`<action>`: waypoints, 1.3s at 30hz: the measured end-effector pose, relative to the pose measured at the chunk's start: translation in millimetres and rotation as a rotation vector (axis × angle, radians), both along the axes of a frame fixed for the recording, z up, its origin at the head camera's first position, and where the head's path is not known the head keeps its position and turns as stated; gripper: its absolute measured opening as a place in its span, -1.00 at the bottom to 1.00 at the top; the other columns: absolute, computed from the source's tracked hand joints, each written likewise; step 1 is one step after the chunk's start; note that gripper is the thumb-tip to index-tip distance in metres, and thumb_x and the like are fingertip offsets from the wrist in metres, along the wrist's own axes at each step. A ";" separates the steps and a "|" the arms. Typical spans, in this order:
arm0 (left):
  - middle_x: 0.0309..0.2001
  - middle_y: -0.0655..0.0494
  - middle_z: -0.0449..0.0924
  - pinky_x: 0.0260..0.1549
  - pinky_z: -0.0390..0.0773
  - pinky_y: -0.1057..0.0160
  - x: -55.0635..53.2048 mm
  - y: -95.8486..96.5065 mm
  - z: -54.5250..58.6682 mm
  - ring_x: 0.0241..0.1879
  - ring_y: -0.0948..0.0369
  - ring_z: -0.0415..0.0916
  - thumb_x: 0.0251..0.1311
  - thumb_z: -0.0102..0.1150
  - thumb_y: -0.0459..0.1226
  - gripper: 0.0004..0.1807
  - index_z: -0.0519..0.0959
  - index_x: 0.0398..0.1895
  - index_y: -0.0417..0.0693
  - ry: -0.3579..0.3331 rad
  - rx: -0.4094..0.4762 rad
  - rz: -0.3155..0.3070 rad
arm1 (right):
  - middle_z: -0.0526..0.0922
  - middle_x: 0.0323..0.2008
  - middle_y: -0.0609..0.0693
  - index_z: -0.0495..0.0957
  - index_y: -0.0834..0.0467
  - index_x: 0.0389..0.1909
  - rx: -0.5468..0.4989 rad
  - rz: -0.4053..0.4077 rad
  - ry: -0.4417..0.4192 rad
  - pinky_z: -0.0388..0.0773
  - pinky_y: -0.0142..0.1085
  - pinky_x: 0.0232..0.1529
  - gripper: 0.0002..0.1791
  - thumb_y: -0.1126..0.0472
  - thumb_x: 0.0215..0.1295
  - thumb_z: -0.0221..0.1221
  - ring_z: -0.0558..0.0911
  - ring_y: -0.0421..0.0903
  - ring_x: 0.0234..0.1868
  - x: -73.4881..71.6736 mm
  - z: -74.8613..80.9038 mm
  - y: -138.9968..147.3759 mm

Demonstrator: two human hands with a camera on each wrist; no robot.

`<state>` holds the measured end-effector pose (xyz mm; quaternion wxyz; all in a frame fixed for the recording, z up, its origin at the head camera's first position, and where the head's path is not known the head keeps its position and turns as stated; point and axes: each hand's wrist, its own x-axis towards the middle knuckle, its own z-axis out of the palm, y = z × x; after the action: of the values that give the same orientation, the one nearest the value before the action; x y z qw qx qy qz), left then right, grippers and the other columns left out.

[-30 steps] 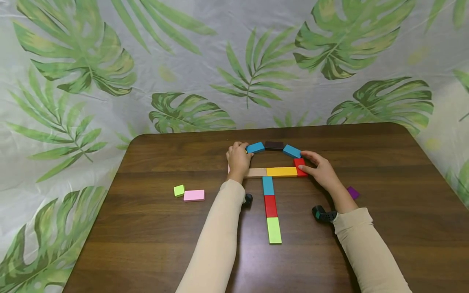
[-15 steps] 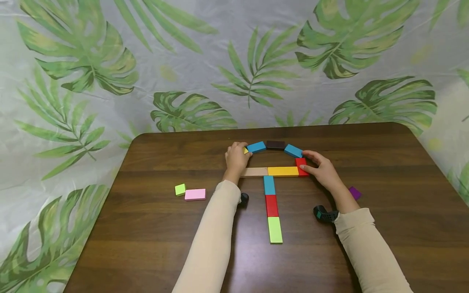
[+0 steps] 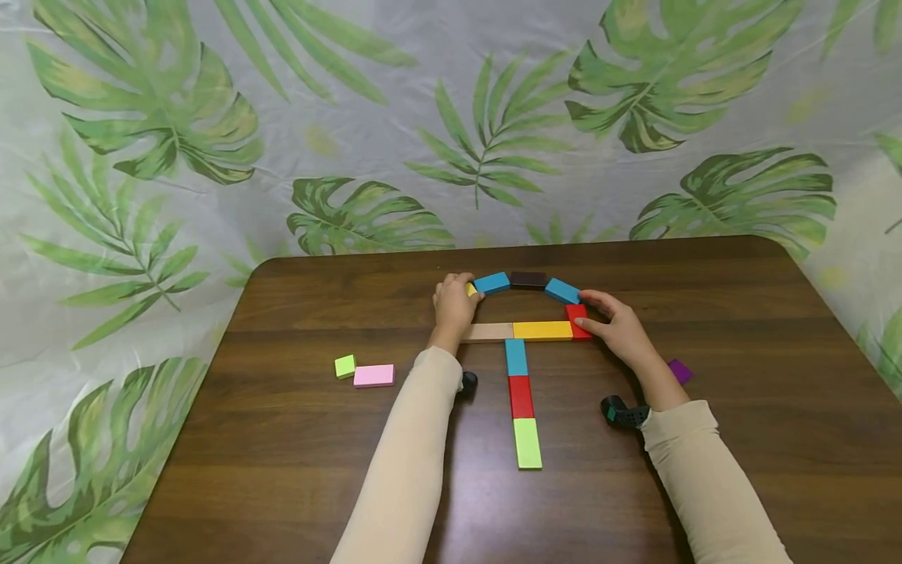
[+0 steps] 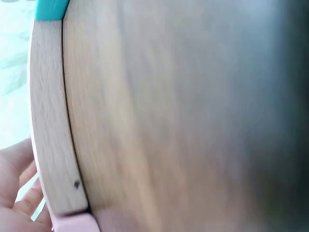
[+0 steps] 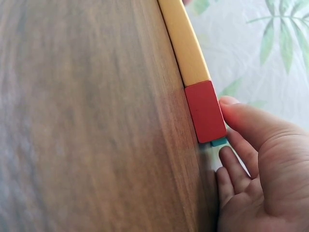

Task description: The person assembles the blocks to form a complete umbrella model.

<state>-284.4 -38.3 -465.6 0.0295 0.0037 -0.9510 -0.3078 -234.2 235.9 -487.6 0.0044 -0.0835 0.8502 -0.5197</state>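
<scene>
In the head view my left hand pinches a yellow block between thumb and index finger at the left end of an arc of blocks. Most of that block is hidden. My right hand has its thumb on a red block and its index fingertip at the end of a blue block. In the right wrist view the thumb touches the red block. A dark brown block and another blue block complete the arc's visible top. Below runs a row with a plain wooden block and an orange-yellow block.
A column of teal, red and lime blocks runs toward me. Loose pink and lime blocks lie left. A purple block lies beside my right wrist. The wooden table meets a leaf-print cloth behind.
My left hand has shifted slightly left, and more of the yellow block shows beside its fingers. The pink sliver near that hand is hidden now. My right hand stays in place.
</scene>
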 end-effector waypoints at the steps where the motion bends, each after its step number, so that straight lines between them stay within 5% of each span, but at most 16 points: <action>1: 0.06 0.02 0.40 -0.03 0.26 0.11 0.3 -1.2 0.9 -0.07 0.04 0.31 0.07 0.21 -0.12 -0.56 0.49 0.07 0.03 0.001 0.004 -0.004 | 0.33 0.16 0.25 0.30 0.23 0.19 -0.001 -0.001 0.002 0.06 0.08 0.17 -0.41 0.16 0.14 0.21 0.23 0.18 0.20 0.0 0.0 0.0; 11: 0.08 -0.03 0.38 -0.04 0.32 0.13 4.0 -21.7 7.4 0.00 0.02 0.29 0.09 0.21 -0.14 -0.55 0.48 0.06 -0.07 0.015 0.106 -0.077 | 0.28 0.15 0.37 0.27 0.40 0.15 -0.020 0.003 -0.004 0.01 0.14 0.16 -0.48 0.38 0.16 0.15 0.18 0.28 0.20 17.4 32.5 -13.9; 24: 0.07 -0.08 0.34 -0.04 0.35 0.17 16.8 -57.4 10.0 -0.03 0.08 0.34 0.10 0.20 -0.15 -0.46 0.38 0.13 -0.19 -0.049 0.185 -0.245 | 0.31 0.17 0.26 0.29 0.24 0.19 0.001 0.001 -0.004 0.04 0.11 0.17 -0.42 0.21 0.15 0.20 0.20 0.20 0.21 1.2 2.9 -0.3; 34: 0.11 -0.10 0.24 0.00 0.35 0.15 33.3 -82.9 14.6 0.05 0.04 0.30 -0.09 0.37 -0.16 -0.22 0.26 0.23 -0.17 -0.215 0.132 -0.382 | 0.28 0.18 0.28 0.27 0.26 0.21 -0.003 0.012 -0.005 0.02 0.12 0.17 -0.41 0.23 0.16 0.20 0.18 0.22 0.22 1.0 2.7 -2.1; 39: 0.07 -0.10 0.26 0.00 0.35 0.17 36.5 -87.4 13.7 0.05 0.05 0.31 -0.14 0.40 -0.26 -0.28 0.31 0.15 -0.18 -0.228 0.099 -0.452 | 0.29 0.18 0.28 0.27 0.27 0.20 -0.005 0.012 -0.003 0.02 0.12 0.17 -0.41 0.22 0.15 0.20 0.19 0.21 0.22 1.0 3.2 -2.4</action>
<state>-247.9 -125.6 -451.8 -0.1475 -0.1728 -0.9086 -0.3505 -233.1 233.6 -484.5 0.0085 -0.0878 0.8483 -0.5221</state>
